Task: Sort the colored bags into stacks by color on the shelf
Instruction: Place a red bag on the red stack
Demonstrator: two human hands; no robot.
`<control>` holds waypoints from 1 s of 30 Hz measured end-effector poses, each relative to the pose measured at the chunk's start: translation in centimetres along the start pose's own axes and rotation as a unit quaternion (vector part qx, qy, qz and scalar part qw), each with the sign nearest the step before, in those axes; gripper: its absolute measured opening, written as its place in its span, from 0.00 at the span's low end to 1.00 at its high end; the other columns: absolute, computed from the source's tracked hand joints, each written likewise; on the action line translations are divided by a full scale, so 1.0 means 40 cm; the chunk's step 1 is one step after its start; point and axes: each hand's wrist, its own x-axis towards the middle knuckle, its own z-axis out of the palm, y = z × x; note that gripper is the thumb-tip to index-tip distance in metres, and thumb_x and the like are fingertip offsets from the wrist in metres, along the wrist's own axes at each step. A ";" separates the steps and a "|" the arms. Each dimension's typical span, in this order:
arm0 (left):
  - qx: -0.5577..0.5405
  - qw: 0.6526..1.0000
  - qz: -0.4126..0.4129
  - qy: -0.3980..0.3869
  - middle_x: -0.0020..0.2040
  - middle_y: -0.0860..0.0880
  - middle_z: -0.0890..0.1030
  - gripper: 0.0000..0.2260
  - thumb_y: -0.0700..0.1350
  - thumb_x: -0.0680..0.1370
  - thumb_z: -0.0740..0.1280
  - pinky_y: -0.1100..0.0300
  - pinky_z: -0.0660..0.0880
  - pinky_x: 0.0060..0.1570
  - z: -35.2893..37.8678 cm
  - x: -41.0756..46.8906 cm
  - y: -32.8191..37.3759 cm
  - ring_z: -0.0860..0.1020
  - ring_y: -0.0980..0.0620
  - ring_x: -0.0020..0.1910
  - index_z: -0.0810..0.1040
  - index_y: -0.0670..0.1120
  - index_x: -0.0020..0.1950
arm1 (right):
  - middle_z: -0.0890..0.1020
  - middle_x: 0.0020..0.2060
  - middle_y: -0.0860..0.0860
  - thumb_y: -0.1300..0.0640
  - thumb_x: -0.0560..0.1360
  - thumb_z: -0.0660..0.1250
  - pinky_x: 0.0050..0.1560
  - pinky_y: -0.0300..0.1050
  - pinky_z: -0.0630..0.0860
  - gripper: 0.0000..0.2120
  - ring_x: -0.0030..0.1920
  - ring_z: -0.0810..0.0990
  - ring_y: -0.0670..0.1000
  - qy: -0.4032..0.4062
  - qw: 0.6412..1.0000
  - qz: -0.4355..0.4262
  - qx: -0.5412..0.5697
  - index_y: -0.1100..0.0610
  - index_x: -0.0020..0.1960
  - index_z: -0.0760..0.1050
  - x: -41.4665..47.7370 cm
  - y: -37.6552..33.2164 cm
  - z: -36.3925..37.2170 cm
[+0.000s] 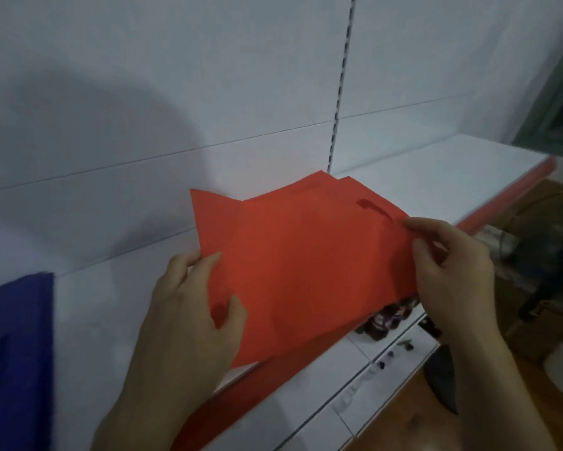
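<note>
A flat red bag (306, 265) lies across the middle of the white shelf (420, 187), on top of other red bags whose corners stick out at the back. A dark handle cut-out shows near its right end. My left hand (192, 307) pinches the bag's left edge, thumb on top. My right hand (449, 265) grips its right edge near the cut-out. A blue bag (16, 346) lies flat on the shelf at the far left, partly cut off by the frame.
The shelf has a red front edge strip (507, 203) and a white back panel with a slotted upright (341, 92). A lower shelf (364, 382) holds small dark items. A wooden floor and dark objects lie at the right.
</note>
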 end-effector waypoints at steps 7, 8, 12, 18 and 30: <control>0.044 0.994 -0.094 0.018 0.65 0.56 0.69 0.31 0.61 0.70 0.57 0.49 0.73 0.63 0.113 0.084 0.097 0.74 0.51 0.62 0.71 0.50 0.71 | 0.83 0.50 0.44 0.60 0.79 0.63 0.45 0.44 0.77 0.14 0.42 0.80 0.42 -0.086 0.995 -0.043 0.025 0.48 0.60 0.81 0.261 0.091 0.058; 0.054 0.992 -0.109 0.015 0.67 0.55 0.68 0.32 0.62 0.70 0.56 0.48 0.73 0.64 0.130 0.097 0.106 0.73 0.50 0.63 0.70 0.50 0.72 | 0.83 0.50 0.44 0.59 0.79 0.64 0.49 0.46 0.78 0.14 0.44 0.81 0.45 -0.102 0.993 -0.049 0.018 0.48 0.61 0.81 0.289 0.104 0.069; 0.104 0.979 -0.171 -0.029 0.77 0.52 0.61 0.33 0.63 0.75 0.59 0.45 0.65 0.70 0.192 0.139 0.121 0.64 0.48 0.73 0.61 0.50 0.78 | 0.83 0.58 0.50 0.55 0.76 0.70 0.60 0.43 0.70 0.17 0.58 0.79 0.53 -0.189 0.977 -0.089 -0.040 0.52 0.64 0.79 0.356 0.146 0.113; 0.150 0.962 -0.222 -0.055 0.80 0.53 0.55 0.36 0.64 0.76 0.61 0.42 0.60 0.73 0.219 0.150 0.107 0.57 0.48 0.77 0.52 0.55 0.80 | 0.81 0.61 0.52 0.48 0.75 0.68 0.62 0.51 0.73 0.20 0.61 0.78 0.58 -0.282 0.943 -0.127 -0.122 0.54 0.65 0.78 0.378 0.178 0.128; 0.161 0.957 -0.230 0.068 0.78 0.53 0.62 0.31 0.60 0.77 0.63 0.55 0.59 0.71 0.071 0.029 0.092 0.61 0.53 0.76 0.61 0.55 0.78 | 0.75 0.68 0.47 0.45 0.77 0.66 0.73 0.56 0.65 0.22 0.72 0.68 0.53 -0.363 0.890 -0.269 -0.068 0.50 0.69 0.74 0.283 -0.006 0.198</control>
